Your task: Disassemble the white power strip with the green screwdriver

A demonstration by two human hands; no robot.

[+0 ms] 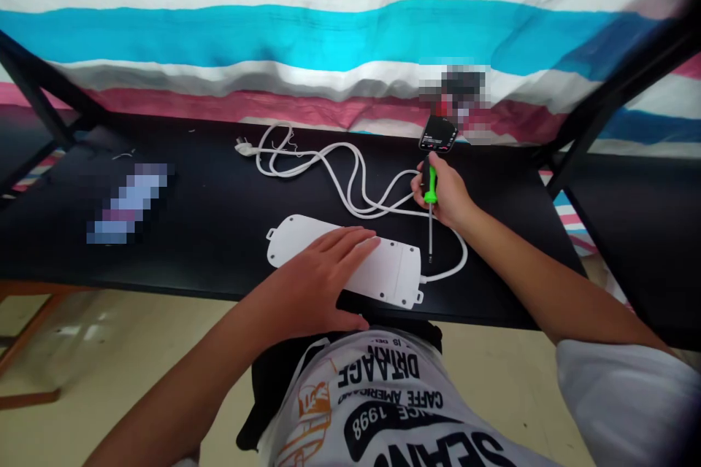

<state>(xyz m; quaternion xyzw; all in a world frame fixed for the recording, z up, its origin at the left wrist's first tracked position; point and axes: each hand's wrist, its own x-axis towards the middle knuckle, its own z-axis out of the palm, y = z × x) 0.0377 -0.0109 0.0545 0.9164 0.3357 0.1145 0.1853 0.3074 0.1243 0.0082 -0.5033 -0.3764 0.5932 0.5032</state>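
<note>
A white power strip [307, 242] lies face down on the black table [208, 211], near its front edge. My left hand [323, 277] rests flat on the strip's back, fingers stretched out. My right hand [446, 193] is closed round a screwdriver [430, 208] with a green and black handle. Its metal shaft points down, the tip just above the table to the right of the strip. The strip's white cable [339, 175] loops across the table to a plug [244, 148] at the back.
A phone [438, 133] stands propped at the back of the table, just beyond my right hand. A blurred oblong object [128, 203] lies on the table's left side. Striped cloth [350, 36] hangs behind. Black frame bars [618, 95] slant at right and left.
</note>
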